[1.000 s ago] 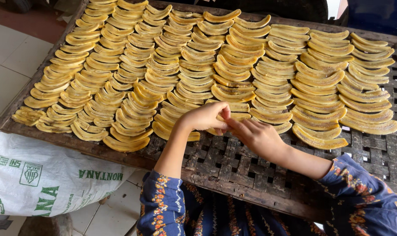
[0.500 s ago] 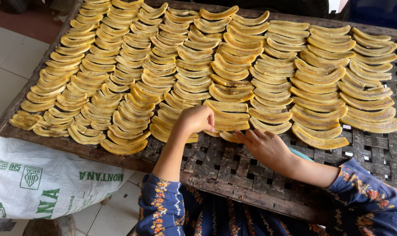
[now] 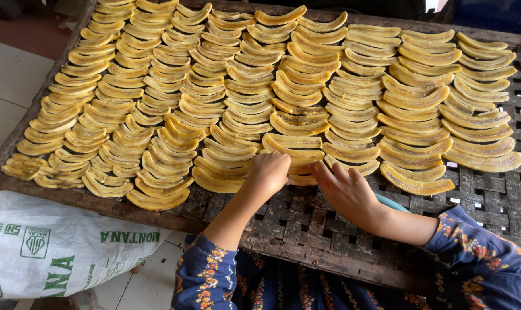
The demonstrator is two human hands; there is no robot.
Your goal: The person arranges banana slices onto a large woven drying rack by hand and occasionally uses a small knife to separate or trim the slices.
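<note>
Several rows of overlapping yellow banana slices [image 3: 306,92] cover a dark woven drying rack [image 3: 490,201]. My left hand [image 3: 269,172] rests palm down on the nearest slices of a middle row, fingers curled over a slice [image 3: 297,156]. My right hand [image 3: 346,189] lies flat beside it, fingertips touching the lowest slice [image 3: 300,179] of that row at the rack surface. Both arms wear dark blue floral sleeves [image 3: 478,258].
A white printed sack [image 3: 48,247] lies below the rack's left front edge on a pale tiled floor [image 3: 8,86]. The rack's wooden frame [image 3: 329,261] runs along the near side. Bare woven lattice shows at the right and front.
Both hands have moved down from mid-air onto the slices. The left hand now presses on the row's end and the right hand's fingers have spread flat next to it.
</note>
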